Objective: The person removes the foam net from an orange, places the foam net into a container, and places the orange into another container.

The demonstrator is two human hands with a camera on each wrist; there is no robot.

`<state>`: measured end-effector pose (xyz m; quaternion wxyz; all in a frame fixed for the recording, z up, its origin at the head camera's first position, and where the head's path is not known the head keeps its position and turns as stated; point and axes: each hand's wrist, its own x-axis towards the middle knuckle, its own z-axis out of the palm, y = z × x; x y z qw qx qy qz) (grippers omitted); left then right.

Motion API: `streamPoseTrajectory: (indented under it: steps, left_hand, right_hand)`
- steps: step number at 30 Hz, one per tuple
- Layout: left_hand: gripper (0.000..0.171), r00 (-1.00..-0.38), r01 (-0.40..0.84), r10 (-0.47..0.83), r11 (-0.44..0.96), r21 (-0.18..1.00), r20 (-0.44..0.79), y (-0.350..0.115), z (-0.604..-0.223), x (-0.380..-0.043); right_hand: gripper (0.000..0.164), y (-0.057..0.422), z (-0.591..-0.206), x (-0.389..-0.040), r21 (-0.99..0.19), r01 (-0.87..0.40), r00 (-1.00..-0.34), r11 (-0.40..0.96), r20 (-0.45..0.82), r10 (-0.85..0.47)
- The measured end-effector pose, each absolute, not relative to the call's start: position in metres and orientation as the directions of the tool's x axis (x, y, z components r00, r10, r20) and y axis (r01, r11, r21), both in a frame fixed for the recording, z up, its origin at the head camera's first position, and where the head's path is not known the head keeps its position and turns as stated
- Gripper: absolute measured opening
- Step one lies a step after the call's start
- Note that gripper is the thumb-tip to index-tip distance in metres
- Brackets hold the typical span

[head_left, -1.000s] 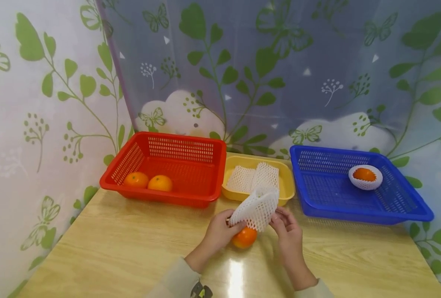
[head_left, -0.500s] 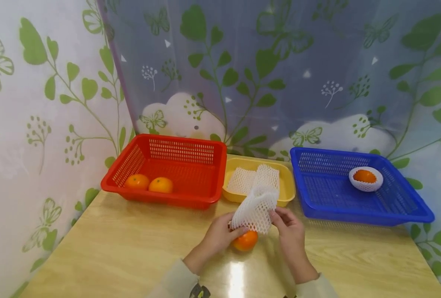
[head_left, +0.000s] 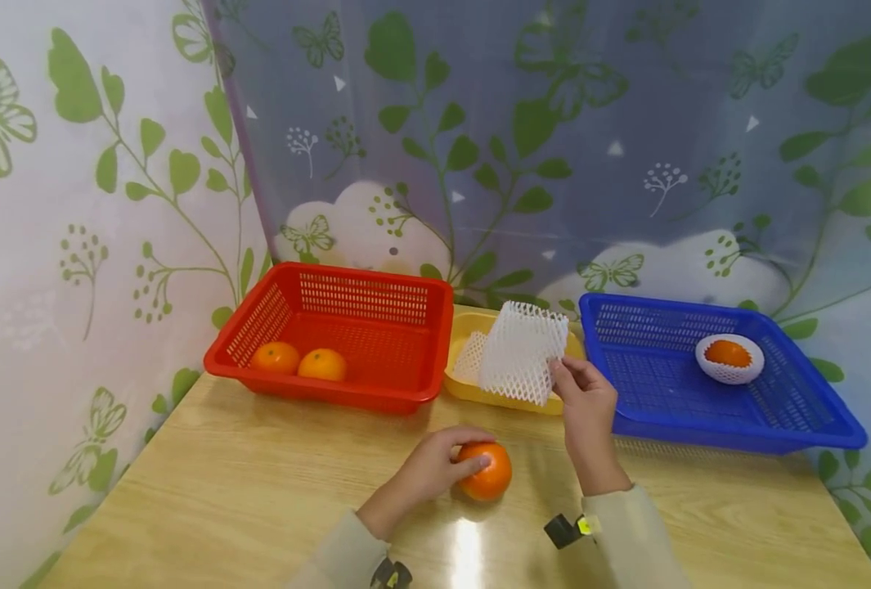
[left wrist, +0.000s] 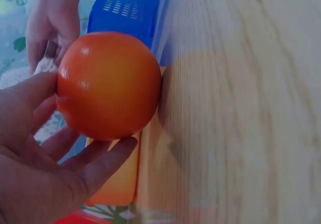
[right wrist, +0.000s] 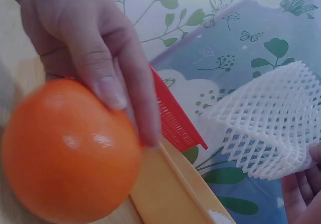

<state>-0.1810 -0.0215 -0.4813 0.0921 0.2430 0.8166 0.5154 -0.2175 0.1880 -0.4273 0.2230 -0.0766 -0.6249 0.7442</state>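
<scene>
My left hand (head_left: pixel 429 468) grips a glossy orange (head_left: pixel 488 473) just over the table, thumb across its near side. In the left wrist view the fingers curve round the orange (left wrist: pixel 108 86) from below and beside it. Off to the right and farther forward, my right hand (head_left: pixel 588 413) pinches a white foam fruit net (head_left: pixel 523 352) by its lower right edge. That foam fruit net (right wrist: pixel 273 126) hangs apart from the orange, flattened, with one end spread a little. Behind it, the yellow tray (head_left: pixel 472 394) is partly hidden.
Another white foam net (head_left: pixel 469 358) lies in the yellow tray. To the left stands a red basket (head_left: pixel 347 397) with two oranges (head_left: pixel 322 365). A blue basket (head_left: pixel 729 438) on the right holds one orange (head_left: pixel 727 353) in a foam net. A patterned cloth (head_left: pixel 420 123) hangs behind.
The foam net has come away from above the orange, moving up and right with my right hand. My left hand stays on the orange, which now shows fully.
</scene>
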Motion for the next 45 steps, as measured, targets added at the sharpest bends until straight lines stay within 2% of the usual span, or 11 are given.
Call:
streamPoseTrajectory:
  steps: [4,16,23,29,34,45]
  left_hand:
    - [0.027,-0.85,0.34,0.516,0.384,0.858,0.106,-0.02,-0.479,-0.182]
    - [0.03,-0.866,0.297,0.494,0.39,0.872,0.075,-0.017,-0.478,-0.181]
    - [0.041,-0.853,0.326,0.514,0.398,0.858,0.086,-0.017,-0.479,-0.178]
    - [0.054,-0.816,0.405,0.572,0.459,0.791,0.086,-0.018,-0.481,-0.179]
    - [0.061,-0.806,0.404,0.588,0.466,0.787,0.065,-0.019,-0.481,-0.179]
    - [0.055,-0.793,0.417,0.603,0.433,0.799,0.087,-0.02,-0.482,-0.179]
  right_hand:
    - [0.023,0.187,-0.421,-0.233,-0.973,-0.215,-0.886,-0.081,0.159,0.435]
    - [0.035,0.185,-0.428,-0.273,-0.999,-0.04,-0.923,0.015,0.042,0.382]
    - [0.04,0.182,-0.431,-0.287,-0.988,0.063,-0.943,0.139,-0.014,0.332]
    - [0.042,0.18,-0.435,-0.293,-0.97,0.124,-0.947,0.21,-0.053,0.317]
    - [0.044,0.18,-0.44,-0.296,-0.948,0.137,-0.954,0.286,-0.049,0.294]
    - [0.05,0.182,-0.445,-0.298,-0.92,0.102,-0.968,0.378,-0.004,0.251]
